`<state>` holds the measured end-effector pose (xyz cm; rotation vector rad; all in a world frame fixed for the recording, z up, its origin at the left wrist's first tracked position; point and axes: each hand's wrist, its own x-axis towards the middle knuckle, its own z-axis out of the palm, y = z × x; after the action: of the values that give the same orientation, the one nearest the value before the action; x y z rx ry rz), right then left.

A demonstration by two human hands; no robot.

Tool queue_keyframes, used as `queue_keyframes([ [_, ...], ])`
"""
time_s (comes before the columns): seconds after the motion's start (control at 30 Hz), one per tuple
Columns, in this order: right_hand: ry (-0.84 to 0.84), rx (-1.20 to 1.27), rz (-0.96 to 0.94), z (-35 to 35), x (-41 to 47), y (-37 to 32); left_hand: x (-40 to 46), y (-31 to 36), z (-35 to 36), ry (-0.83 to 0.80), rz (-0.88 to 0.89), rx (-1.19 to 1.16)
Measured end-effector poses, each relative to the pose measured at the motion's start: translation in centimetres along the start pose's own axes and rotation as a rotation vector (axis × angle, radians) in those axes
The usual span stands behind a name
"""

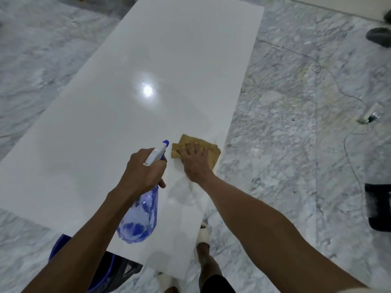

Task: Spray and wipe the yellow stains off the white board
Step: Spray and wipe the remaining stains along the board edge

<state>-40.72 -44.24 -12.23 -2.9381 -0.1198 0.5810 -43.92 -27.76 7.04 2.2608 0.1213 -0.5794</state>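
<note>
Left hand (pixel 141 170) wrapped around the neck of a blue translucent spray bottle (pixel 139 216), fingers curled tight on it, white trigger head and blue nozzle aimed far and right toward the cloth. Right hand (pixel 195 160) pressed flat on a folded tan cloth (pixel 211 152), fingers straight and slightly spread across it. Cloth lying at the right edge of the white board (pixel 131 106), about midway along its length, with a faint yellowish smear (pixel 213 139) just beyond it on the board's edge. Board long, glossy, laid flat over the floor and running from near centre to far centre, a bright lamp reflection (pixel 147 90) on its middle. Under the near end, a blue bucket (pixel 63 242) partly hidden by the left forearm, dark shapes beside it too blurred to identify. A foot in a pale sandal (pixel 204 233) just off the board's near right corner. Grey-veined marble floor (pixel 296 144) all around, with yellowish staining to the right of the board. A thin cable (pixel 351 157) trailing across the right side past a small pale block (pixel 368 116). A dark object (pixel 378 206) at the right edge, cut off by the frame. Dark footwear (pixel 378 35) at far right.
</note>
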Motion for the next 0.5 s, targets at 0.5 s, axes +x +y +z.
queue_keyframes([
  [0.5,-0.031,1.38,0.33,-4.2,-16.8,-3.9,-10.1,-3.5,-1.1,-0.14,0.076,0.043],
])
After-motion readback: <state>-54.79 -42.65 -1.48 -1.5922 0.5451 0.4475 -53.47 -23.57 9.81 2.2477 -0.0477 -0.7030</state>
